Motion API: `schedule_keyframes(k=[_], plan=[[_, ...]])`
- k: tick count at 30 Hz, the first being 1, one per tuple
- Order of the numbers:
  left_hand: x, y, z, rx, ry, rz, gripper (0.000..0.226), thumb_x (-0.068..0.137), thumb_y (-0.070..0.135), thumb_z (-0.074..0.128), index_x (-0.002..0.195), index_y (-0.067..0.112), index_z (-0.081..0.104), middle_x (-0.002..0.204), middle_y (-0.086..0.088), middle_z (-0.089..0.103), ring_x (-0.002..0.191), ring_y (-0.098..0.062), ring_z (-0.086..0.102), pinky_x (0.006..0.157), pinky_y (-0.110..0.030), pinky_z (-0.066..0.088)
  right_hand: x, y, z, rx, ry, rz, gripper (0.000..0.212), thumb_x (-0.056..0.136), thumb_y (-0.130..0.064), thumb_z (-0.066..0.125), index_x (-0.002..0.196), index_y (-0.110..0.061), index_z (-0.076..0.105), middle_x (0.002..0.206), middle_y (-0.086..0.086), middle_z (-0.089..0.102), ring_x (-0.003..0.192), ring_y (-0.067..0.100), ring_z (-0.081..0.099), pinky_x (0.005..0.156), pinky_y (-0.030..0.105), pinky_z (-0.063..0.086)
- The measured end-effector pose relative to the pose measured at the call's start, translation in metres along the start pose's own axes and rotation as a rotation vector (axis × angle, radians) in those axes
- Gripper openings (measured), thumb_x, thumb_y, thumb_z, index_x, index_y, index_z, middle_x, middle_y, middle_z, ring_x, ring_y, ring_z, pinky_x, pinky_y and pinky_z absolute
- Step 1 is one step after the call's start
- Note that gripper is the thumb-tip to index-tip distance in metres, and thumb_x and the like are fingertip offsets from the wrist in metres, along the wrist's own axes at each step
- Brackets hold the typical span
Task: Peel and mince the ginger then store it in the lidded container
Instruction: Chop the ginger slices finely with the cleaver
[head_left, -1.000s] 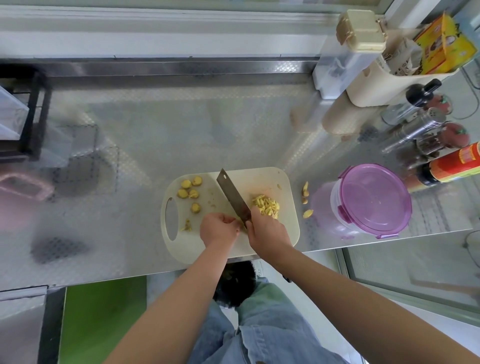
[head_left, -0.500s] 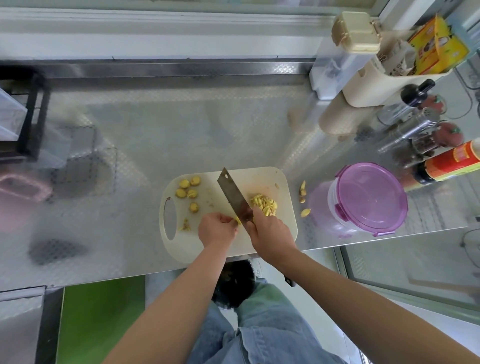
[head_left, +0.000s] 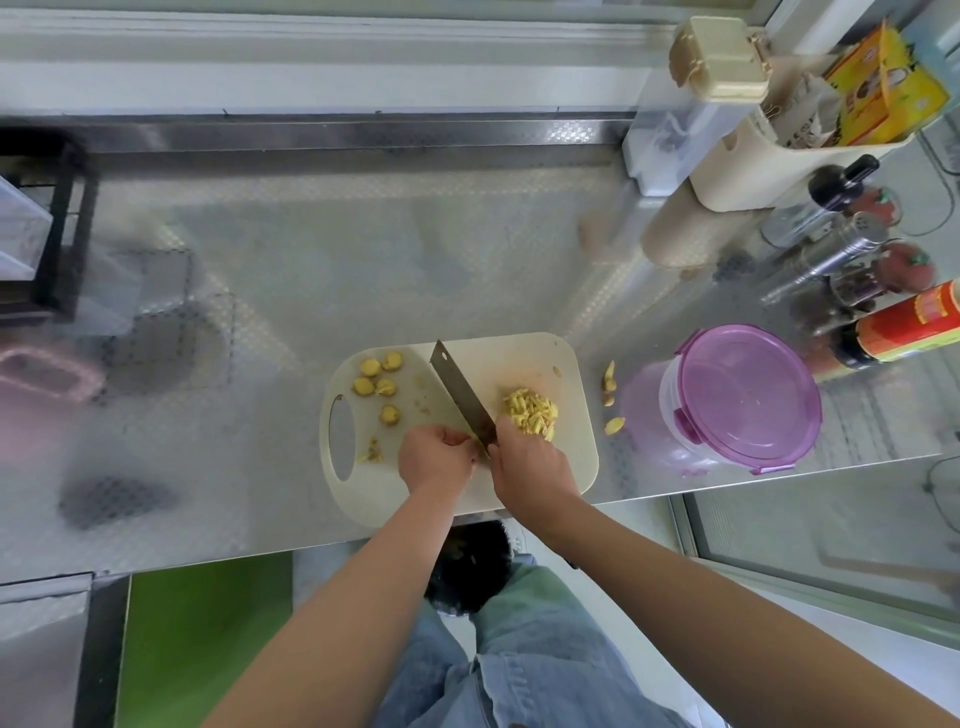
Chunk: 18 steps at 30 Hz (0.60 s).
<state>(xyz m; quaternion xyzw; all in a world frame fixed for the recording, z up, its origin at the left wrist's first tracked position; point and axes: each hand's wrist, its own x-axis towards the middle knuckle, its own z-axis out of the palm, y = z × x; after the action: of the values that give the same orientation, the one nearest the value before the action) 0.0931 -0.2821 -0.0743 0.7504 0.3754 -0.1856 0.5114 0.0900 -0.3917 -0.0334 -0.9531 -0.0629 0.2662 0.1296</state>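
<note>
A cream cutting board (head_left: 530, 358) lies at the counter's front edge. Several yellow ginger slices (head_left: 378, 384) sit on its left part, and a heap of cut ginger strips (head_left: 530, 413) lies on its right part. My right hand (head_left: 530, 467) grips the handle of a cleaver (head_left: 460, 397), whose blade slants across the board between slices and strips. My left hand (head_left: 436, 457) is curled just left of the blade, fingertips down on a ginger piece that is mostly hidden. A container with a purple lid (head_left: 737, 395) stands to the right of the board.
Ginger peel scraps (head_left: 609, 387) lie on the steel counter (head_left: 363, 260) between board and container. Bottles, a shaker (head_left: 831, 254) and a cream caddy (head_left: 769, 156) crowd the back right. A black rack (head_left: 57, 228) stands at the far left. The counter's front edge runs under my wrists.
The cleaver blade has shifted slightly against the piece under my left hand. Both hands stay close together at the board's front. The strip heap is unchanged.
</note>
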Motion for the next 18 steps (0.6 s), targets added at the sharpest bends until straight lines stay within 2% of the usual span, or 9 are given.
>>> schedule_keyframes(k=[2, 5, 8, 11, 14, 16, 18], plan=[[0.000, 0.000, 0.000, -0.001, -0.002, -0.008, 0.018, 0.070, 0.011, 0.072, 0.056, 0.019, 0.064, 0.062, -0.005, 0.070, 0.071, -0.029, 0.070, 0.072, -0.039, 0.058, 0.004, -0.002, 0.000, 0.035, 0.019, -0.004, 0.008, 0.102, -0.023, 0.035, 0.098, -0.016, 0.034, 0.081, 0.008, 0.055, 0.071, 0.030, 0.052, 0.063, 0.035, 0.040], [0.000, -0.001, 0.000, -0.010, -0.003, -0.014, 0.015, 0.069, 0.010, 0.071, 0.056, 0.015, 0.064, 0.059, -0.005, 0.068, 0.070, -0.031, 0.069, 0.071, -0.041, 0.059, 0.009, -0.001, -0.003, 0.065, 0.060, -0.018, 0.015, 0.103, -0.027, 0.035, 0.107, -0.013, 0.039, 0.081, 0.008, 0.056, 0.073, 0.032, 0.058, 0.063, 0.036, 0.044], [0.001, -0.004, 0.001, -0.042, 0.013, -0.019, 0.009, 0.064, 0.010, 0.071, 0.057, 0.011, 0.064, 0.059, -0.009, 0.068, 0.067, -0.035, 0.068, 0.067, -0.046, 0.059, 0.008, 0.002, -0.007, 0.076, 0.083, -0.036, 0.019, 0.103, -0.027, 0.035, 0.111, -0.011, 0.041, 0.077, 0.005, 0.051, 0.068, 0.029, 0.053, 0.060, 0.034, 0.039], [0.002, -0.006, 0.002, -0.059, 0.003, -0.014, 0.013, 0.063, 0.011, 0.068, 0.051, 0.012, 0.063, 0.055, -0.007, 0.066, 0.059, -0.031, 0.064, 0.065, -0.049, 0.059, 0.001, 0.005, -0.012, 0.056, 0.082, -0.057, 0.022, 0.102, -0.026, 0.035, 0.116, -0.011, 0.042, 0.082, 0.009, 0.057, 0.068, 0.028, 0.049, 0.060, 0.033, 0.035], [0.000, -0.005, 0.001, -0.057, -0.012, -0.007, 0.015, 0.066, 0.012, 0.066, 0.051, 0.013, 0.065, 0.056, -0.005, 0.067, 0.063, -0.031, 0.067, 0.068, -0.045, 0.059, -0.006, 0.005, -0.014, 0.037, 0.056, -0.061, 0.025, 0.102, -0.027, 0.035, 0.122, -0.012, 0.041, 0.083, 0.009, 0.056, 0.070, 0.028, 0.046, 0.062, 0.033, 0.035], [0.000, -0.004, 0.001, -0.075, -0.018, -0.012, 0.016, 0.066, 0.011, 0.066, 0.050, 0.015, 0.066, 0.056, -0.006, 0.068, 0.066, -0.033, 0.069, 0.069, -0.047, 0.059, -0.008, 0.004, -0.013, 0.023, 0.039, -0.050, 0.025, 0.103, -0.027, 0.035, 0.121, -0.012, 0.041, 0.080, 0.006, 0.050, 0.070, 0.026, 0.044, 0.063, 0.033, 0.034], [0.001, -0.005, 0.002, -0.089, -0.005, -0.019, 0.023, 0.067, 0.009, 0.069, 0.045, 0.017, 0.064, 0.055, -0.007, 0.067, 0.066, -0.035, 0.068, 0.069, -0.049, 0.059, -0.009, 0.003, -0.011, 0.013, 0.021, -0.033, 0.024, 0.103, -0.028, 0.034, 0.119, -0.013, 0.040, 0.083, 0.007, 0.053, 0.070, 0.027, 0.045, 0.063, 0.033, 0.035]])
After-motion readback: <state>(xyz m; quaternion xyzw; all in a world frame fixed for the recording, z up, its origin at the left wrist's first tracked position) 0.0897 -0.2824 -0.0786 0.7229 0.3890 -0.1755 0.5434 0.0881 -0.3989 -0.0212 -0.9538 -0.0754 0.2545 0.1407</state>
